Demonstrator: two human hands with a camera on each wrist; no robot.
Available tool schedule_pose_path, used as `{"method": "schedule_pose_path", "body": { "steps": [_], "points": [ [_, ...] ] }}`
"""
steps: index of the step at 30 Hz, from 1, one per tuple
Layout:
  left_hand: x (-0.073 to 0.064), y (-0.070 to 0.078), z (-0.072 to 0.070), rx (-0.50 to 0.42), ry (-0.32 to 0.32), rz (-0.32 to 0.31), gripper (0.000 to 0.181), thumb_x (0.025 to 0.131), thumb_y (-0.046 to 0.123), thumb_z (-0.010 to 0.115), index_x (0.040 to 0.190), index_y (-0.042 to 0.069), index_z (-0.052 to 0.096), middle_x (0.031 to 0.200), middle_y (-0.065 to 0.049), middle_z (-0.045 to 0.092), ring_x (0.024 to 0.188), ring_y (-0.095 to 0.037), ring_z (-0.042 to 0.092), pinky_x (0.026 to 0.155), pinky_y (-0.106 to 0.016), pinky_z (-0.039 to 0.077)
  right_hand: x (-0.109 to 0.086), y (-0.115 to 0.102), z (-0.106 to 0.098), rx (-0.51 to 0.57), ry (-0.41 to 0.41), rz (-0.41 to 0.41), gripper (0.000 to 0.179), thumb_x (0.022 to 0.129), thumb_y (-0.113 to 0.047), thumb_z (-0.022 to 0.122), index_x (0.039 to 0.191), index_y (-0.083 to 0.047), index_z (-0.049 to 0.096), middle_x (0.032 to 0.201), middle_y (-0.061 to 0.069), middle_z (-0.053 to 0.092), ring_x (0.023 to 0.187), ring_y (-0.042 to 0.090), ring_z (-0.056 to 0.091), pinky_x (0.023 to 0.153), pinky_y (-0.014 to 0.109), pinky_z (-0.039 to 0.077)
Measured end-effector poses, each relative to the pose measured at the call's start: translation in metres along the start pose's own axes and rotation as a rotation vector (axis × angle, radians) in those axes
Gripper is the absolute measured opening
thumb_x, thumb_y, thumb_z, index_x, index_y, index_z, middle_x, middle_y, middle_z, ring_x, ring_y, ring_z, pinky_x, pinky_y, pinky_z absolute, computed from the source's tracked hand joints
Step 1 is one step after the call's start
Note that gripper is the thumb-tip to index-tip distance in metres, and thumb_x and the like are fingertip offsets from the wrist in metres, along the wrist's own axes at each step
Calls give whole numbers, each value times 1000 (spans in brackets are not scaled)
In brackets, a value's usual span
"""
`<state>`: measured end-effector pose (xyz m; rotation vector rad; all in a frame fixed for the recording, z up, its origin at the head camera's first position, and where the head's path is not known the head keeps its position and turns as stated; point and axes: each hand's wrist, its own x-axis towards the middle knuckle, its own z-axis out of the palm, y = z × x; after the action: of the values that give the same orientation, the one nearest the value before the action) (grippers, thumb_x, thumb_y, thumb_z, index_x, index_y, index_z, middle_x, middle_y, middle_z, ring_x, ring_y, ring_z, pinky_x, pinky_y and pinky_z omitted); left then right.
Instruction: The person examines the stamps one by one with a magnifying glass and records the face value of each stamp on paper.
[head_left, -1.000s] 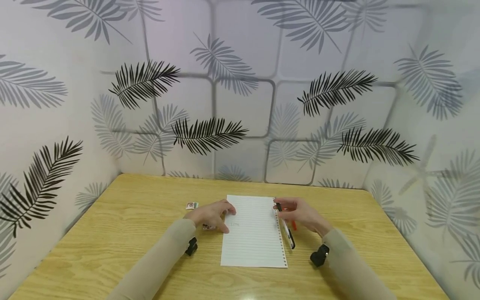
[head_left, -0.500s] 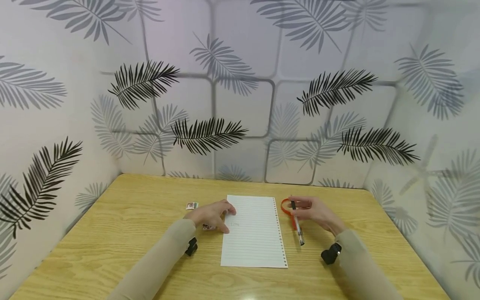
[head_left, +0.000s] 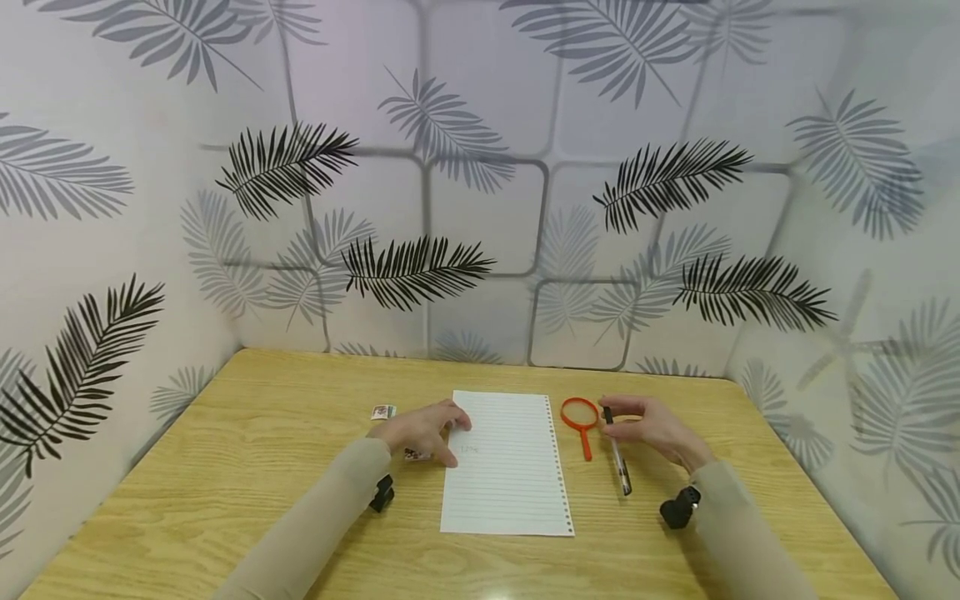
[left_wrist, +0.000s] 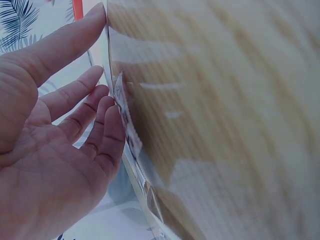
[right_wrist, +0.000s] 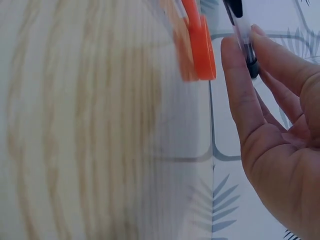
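In the head view a lined sheet of paper (head_left: 506,483) lies on the table, with faint writing near its left side and punched holes along its right edge. My left hand (head_left: 422,429) rests at the sheet's left edge, thumb and fingers spread and relaxed, with no object in its grasp. A clear pen with black ends (head_left: 618,457) is pinched between the thumb and fingers of my right hand (head_left: 656,427), to the right of the sheet. Its lower end points toward the front. The right wrist view shows the pen (right_wrist: 245,40) between the fingertips.
An orange-red magnifying glass (head_left: 585,442) lies between the sheet and the pen. One small stamp-like picture (head_left: 382,412) lies behind my left hand, and another patterned piece (head_left: 415,455) is partly hidden under it. A patterned wall stands behind the table (head_left: 300,392).
My right hand has moved right with the pen, from the sheet's right edge to beyond the magnifying glass, which now shows fully. My left hand has stayed in place.
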<state>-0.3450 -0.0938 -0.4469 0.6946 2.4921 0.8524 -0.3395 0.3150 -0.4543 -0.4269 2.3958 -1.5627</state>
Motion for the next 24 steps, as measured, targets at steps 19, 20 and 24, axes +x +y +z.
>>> {"method": "schedule_pose_path", "body": {
  "steps": [19, 20, 24],
  "points": [
    [-1, 0, -1, 17, -16, 11, 52, 80, 10, 81, 127, 12, 58, 131, -2, 47, 126, -26, 45, 104, -44, 40, -3, 13, -12, -136, 43, 49, 59, 87, -13, 74, 139, 4, 51, 132, 29, 56, 117, 36, 56, 76, 27, 53],
    [-1, 0, -1, 15, -17, 11, 52, 80, 10, 81, 127, 12, 58, 131, -2, 47, 126, -26, 45, 105, -43, 40, -3, 13, -12, -141, 39, 50, 58, 87, -12, 74, 138, 5, 52, 130, 29, 57, 115, 34, 57, 75, 28, 54],
    [-1, 0, -1, 6, -14, 6, 52, 80, 10, 81, 127, 12, 58, 131, -2, 47, 126, -27, 45, 105, -44, 40, -2, 13, -13, -177, 24, 40, 55, 87, -10, 74, 136, 5, 54, 126, 29, 59, 107, 29, 61, 73, 29, 54]
  ]
}}
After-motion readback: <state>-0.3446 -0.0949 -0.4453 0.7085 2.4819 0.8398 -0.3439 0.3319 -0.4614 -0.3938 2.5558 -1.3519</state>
